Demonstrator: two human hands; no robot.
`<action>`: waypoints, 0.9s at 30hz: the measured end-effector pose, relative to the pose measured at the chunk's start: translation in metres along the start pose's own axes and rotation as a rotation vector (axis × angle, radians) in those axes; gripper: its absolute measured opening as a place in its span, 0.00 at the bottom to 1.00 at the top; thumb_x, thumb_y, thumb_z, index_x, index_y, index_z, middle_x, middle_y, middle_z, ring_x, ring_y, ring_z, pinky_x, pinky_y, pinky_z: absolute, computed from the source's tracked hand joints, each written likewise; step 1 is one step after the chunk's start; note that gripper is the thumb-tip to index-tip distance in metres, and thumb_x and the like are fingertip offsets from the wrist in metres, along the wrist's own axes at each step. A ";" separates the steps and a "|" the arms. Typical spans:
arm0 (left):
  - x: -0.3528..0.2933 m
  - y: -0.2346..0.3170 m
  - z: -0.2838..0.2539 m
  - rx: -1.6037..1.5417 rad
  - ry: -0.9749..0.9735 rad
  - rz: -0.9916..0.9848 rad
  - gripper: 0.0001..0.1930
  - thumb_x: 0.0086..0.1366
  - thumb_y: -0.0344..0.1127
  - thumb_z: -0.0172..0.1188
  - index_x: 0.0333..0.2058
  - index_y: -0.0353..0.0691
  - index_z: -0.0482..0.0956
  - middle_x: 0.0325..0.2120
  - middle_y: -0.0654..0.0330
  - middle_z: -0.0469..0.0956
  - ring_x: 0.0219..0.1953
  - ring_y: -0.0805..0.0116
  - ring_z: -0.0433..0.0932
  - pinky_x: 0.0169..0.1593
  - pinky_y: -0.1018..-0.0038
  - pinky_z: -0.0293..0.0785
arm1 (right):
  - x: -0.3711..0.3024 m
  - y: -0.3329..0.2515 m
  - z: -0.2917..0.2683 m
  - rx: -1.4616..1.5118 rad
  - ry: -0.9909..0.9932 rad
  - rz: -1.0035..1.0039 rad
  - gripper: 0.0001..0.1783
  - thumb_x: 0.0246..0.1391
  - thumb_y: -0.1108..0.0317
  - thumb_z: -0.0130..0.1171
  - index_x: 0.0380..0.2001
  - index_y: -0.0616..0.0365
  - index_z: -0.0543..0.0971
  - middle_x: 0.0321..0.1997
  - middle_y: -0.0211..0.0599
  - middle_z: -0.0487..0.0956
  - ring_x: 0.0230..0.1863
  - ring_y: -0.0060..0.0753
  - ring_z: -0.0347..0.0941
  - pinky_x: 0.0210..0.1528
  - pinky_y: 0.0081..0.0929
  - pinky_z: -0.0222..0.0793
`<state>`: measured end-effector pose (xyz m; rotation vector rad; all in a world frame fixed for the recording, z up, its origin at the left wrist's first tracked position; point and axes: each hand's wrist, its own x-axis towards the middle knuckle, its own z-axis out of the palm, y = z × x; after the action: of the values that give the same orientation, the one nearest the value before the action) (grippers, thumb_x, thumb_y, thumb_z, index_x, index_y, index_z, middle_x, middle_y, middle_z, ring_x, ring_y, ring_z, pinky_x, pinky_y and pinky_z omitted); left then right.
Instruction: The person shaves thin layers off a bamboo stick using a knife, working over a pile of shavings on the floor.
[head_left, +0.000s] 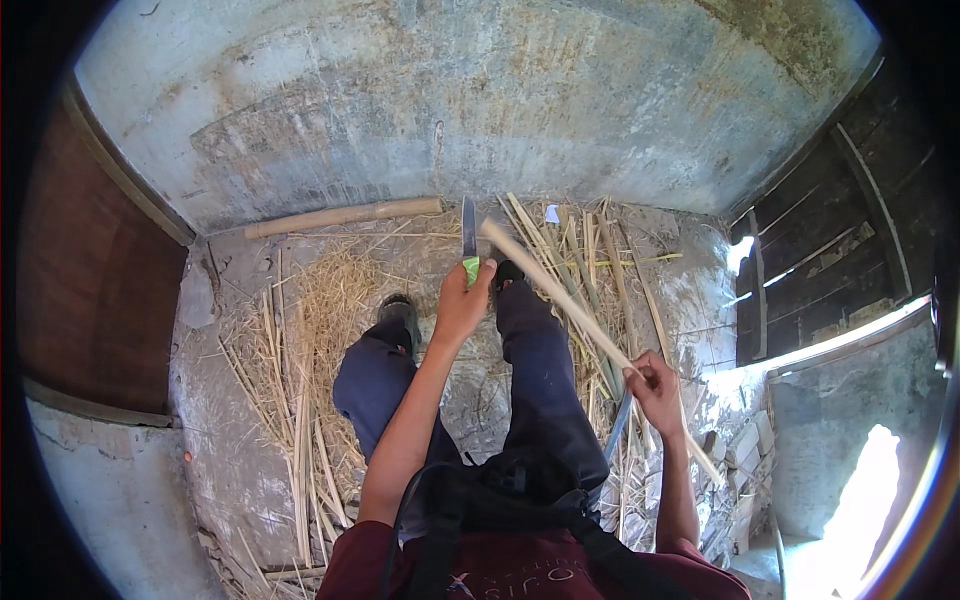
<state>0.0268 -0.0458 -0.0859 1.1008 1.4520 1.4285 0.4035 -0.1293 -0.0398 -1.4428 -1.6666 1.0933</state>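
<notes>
My left hand [463,302] is closed around the green handle of a knife [469,232], its dark blade pointing away from me toward the far wall. In my right hand [655,395] a long, pale bamboo strip [560,294] is gripped partway along. The strip slants from its far end, just right of the blade, back past my right hand to the lower right. Blade and strip appear slightly apart. My legs and dark shoes are below, between heaps of shavings.
Pale shavings [335,310] and thin strips [301,440] litter the floor at left. More long strips [590,250] lie at right. A bamboo pole [345,216] rests near the stained wall [470,110]. Bricks or blocks [745,450] sit at the lower right, below dark wooden boards [840,230].
</notes>
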 end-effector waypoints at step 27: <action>-0.001 0.033 -0.001 -0.201 -0.023 0.115 0.21 0.63 0.38 0.80 0.31 0.44 0.70 0.25 0.72 0.69 0.29 0.81 0.67 0.34 0.76 0.66 | 0.178 -0.215 0.037 0.489 0.356 -0.577 0.10 0.77 0.67 0.55 0.52 0.63 0.75 0.42 0.48 0.88 0.44 0.37 0.87 0.54 0.34 0.81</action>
<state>0.0271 -0.0473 -0.0527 1.0833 1.2157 1.5988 0.2499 0.0322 0.1321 -0.7213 -1.3126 0.7799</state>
